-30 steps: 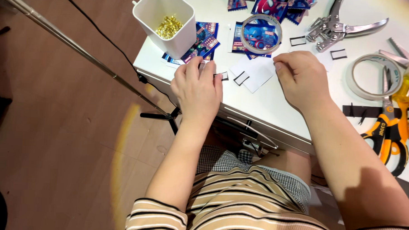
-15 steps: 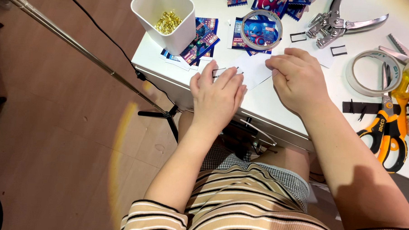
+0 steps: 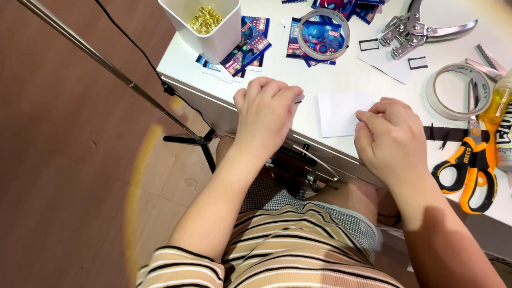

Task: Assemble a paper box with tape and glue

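While both hands curl, the right hand [image 3: 391,140] touches white paper [image 3: 341,113].

Person wears a short-sleeved knit top [image 3: 297,253] with beige, brown and dark horizontal stripes, sleeve cuffs edged dark. Below it, small black-and-white checked shorts [image 3: 322,206]. Forearms bare, left hand [image 3: 266,113] and right hand [image 3: 393,137] without rings, watch or gloves.
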